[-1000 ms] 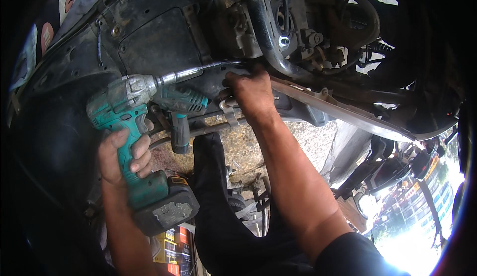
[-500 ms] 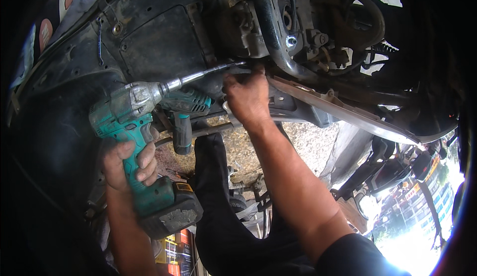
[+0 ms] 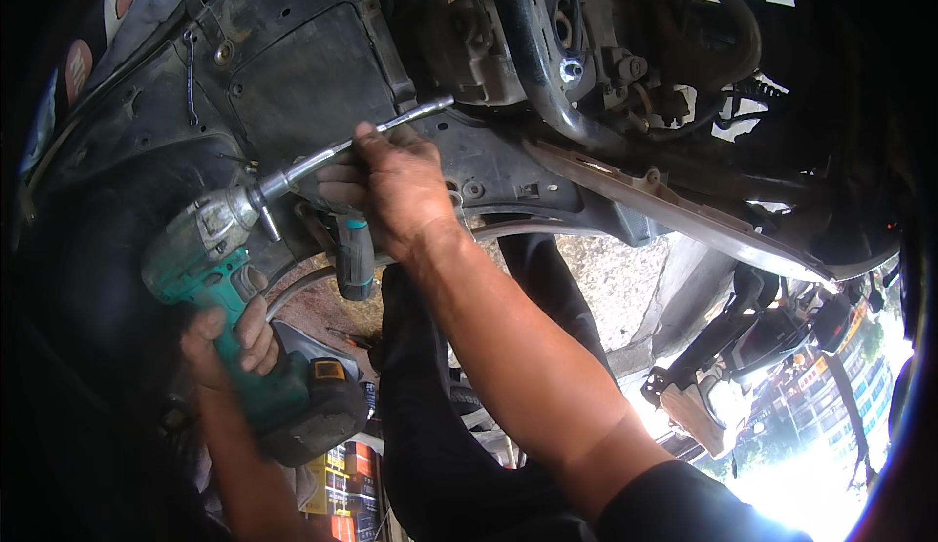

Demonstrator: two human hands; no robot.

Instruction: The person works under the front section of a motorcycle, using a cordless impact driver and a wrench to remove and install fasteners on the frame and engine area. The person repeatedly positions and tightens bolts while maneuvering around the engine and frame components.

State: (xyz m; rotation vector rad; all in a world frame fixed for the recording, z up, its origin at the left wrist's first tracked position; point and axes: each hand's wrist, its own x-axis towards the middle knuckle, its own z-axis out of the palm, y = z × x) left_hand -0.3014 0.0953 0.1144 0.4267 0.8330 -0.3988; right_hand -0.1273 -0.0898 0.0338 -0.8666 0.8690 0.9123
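Observation:
My left hand (image 3: 232, 342) is wrapped round the grip of a green cordless impact wrench (image 3: 217, 273), worn and dark at the battery end. From its nose a long silver extension bar (image 3: 311, 164) points up and to the right, ending in a small socket (image 3: 442, 104). My right hand (image 3: 403, 186) is closed on the bar, thumb lying along it; the far fingers are partly hidden. Just below the bar hangs the handle of a second green-and-black power tool (image 3: 354, 259), its upper part behind my right hand.
A dark panel (image 3: 303, 68) spans the upper left, with a combination spanner (image 3: 191, 78) lying on it. Right of it are a black curved tube (image 3: 532, 49), a metal housing (image 3: 479, 59) and a long pale rail (image 3: 684, 205). Colourful boxes (image 3: 342, 483) stand low down.
My right hand has come left and away from beneath the metal housing onto the extension bar. The impact wrench in my left hand has shifted left and slightly down.

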